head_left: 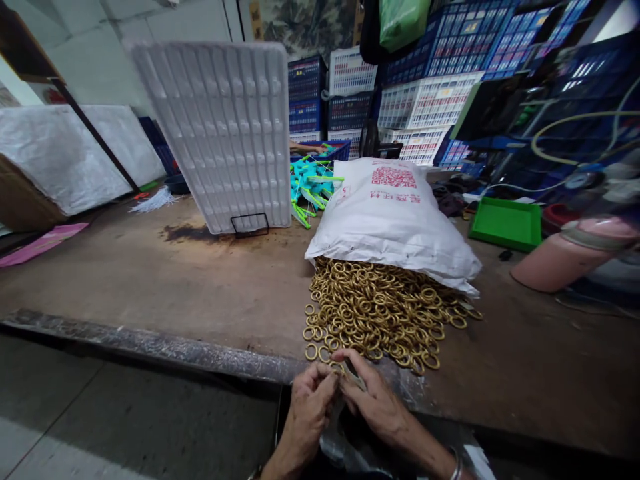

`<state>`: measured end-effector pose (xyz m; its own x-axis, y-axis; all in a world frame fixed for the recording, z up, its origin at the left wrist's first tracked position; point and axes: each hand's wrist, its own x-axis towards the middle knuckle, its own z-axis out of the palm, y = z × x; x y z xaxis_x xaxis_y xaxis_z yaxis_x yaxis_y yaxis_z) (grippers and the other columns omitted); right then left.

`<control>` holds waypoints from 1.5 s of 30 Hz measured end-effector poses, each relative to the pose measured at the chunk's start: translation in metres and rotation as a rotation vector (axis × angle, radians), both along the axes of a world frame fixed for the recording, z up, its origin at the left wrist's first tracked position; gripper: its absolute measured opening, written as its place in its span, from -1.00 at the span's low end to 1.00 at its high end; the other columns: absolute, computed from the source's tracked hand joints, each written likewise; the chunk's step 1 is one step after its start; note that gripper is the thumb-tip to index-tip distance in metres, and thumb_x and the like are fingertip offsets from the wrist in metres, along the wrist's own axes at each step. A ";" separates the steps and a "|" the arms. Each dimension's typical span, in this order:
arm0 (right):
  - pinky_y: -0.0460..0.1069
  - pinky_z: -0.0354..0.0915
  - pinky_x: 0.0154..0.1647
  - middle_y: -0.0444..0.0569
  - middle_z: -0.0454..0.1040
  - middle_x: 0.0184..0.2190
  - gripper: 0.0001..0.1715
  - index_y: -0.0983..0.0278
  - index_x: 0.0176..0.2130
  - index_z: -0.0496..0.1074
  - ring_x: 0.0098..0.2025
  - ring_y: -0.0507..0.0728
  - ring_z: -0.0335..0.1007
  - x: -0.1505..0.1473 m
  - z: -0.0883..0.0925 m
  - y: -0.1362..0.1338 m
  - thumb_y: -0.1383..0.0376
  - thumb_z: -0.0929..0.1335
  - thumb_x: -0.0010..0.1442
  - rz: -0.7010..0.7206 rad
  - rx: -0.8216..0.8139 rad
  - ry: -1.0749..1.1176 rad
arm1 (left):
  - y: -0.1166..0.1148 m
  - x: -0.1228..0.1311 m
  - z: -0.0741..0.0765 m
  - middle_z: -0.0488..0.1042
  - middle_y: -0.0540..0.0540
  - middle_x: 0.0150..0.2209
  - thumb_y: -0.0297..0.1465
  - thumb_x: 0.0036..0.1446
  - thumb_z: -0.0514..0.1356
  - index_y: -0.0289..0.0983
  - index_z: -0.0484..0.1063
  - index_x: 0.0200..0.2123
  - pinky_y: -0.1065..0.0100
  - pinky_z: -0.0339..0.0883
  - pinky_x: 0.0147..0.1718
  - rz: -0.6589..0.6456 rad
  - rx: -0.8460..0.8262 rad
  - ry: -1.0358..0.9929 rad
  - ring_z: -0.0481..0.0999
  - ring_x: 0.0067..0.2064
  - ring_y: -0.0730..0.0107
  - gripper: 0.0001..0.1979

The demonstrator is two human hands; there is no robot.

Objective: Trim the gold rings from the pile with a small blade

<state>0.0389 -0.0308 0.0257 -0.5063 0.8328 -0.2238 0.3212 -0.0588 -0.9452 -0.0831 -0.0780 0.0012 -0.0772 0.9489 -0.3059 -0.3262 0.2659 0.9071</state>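
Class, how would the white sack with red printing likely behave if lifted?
The white sack is probably floppy, as its surface creases. It may be heavy, since it bulges. Lifting could disturb the gold-coloured rings heaped against its near end.

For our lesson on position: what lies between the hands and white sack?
A heap of gold-coloured rings on the table, in the head view.

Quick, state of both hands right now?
Left hand: fingers curled; whether it's gripping anything can't be told.
Right hand: fingers partly bent; grip can't be told.
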 end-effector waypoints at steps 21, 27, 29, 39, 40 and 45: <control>-0.10 0.08 -0.50 -0.18 0.21 -0.62 -0.62 0.27 -0.56 0.20 -0.53 -0.01 0.08 0.004 -0.033 0.007 0.08 0.14 0.11 -0.050 0.131 -0.071 | 0.002 0.004 -0.005 0.15 0.13 -0.66 -0.14 -0.03 0.15 -0.29 0.24 -0.50 0.55 -0.14 -0.71 -0.023 -0.076 0.014 -0.01 -0.67 0.66 -0.68; -0.10 0.11 -0.49 -0.19 0.24 -0.61 -0.69 0.27 -0.51 0.23 -0.53 -0.01 0.13 0.002 -0.035 0.006 0.11 0.18 0.07 -0.096 0.078 0.000 | 0.000 0.004 -0.006 0.18 0.13 -0.65 -0.07 -0.07 0.16 -0.30 0.25 -0.49 0.57 -0.16 -0.73 -0.021 -0.099 0.003 -0.01 -0.69 0.68 -0.62; -0.11 0.11 -0.50 -0.21 0.23 -0.64 -0.75 0.27 -0.51 0.24 -0.56 -0.02 0.14 0.000 -0.036 0.006 0.16 0.20 0.05 -0.100 0.018 0.039 | -0.001 0.004 -0.004 0.21 0.12 -0.65 -0.05 -0.08 0.16 -0.30 0.25 -0.47 0.56 -0.17 -0.74 -0.001 -0.110 0.007 -0.01 -0.70 0.69 -0.60; -0.15 -0.13 -0.71 -0.34 0.07 -0.75 -0.80 0.23 -0.48 0.18 -0.74 -0.10 -0.14 -0.005 -0.024 -0.001 0.15 0.23 -0.02 -0.176 -0.304 0.094 | -0.003 0.003 -0.002 0.45 -0.05 -0.47 -0.27 0.00 0.17 -0.33 0.43 -0.37 0.47 0.22 -0.38 0.058 0.186 0.133 0.38 -0.42 0.45 -0.78; -0.15 -0.14 -0.71 -0.34 0.07 -0.76 -0.80 0.23 -0.47 0.18 -0.74 -0.10 -0.15 -0.006 -0.024 -0.001 0.14 0.23 -0.01 -0.173 -0.305 0.090 | -0.004 0.003 0.000 0.46 -0.05 -0.45 -0.30 0.03 0.15 -0.32 0.44 -0.38 0.44 0.23 -0.32 0.056 0.205 0.171 0.40 -0.37 0.41 -0.81; -0.15 -0.09 -0.69 -0.31 0.09 -0.74 -0.72 0.24 -0.47 0.18 -0.72 -0.09 -0.10 -0.005 -0.034 0.000 0.08 0.18 0.05 -0.126 -0.239 0.077 | -0.006 0.001 0.005 0.44 -0.02 -0.51 -0.36 0.08 0.09 -0.31 0.39 -0.47 0.44 0.23 -0.35 0.039 0.253 0.291 0.39 -0.41 0.42 -0.83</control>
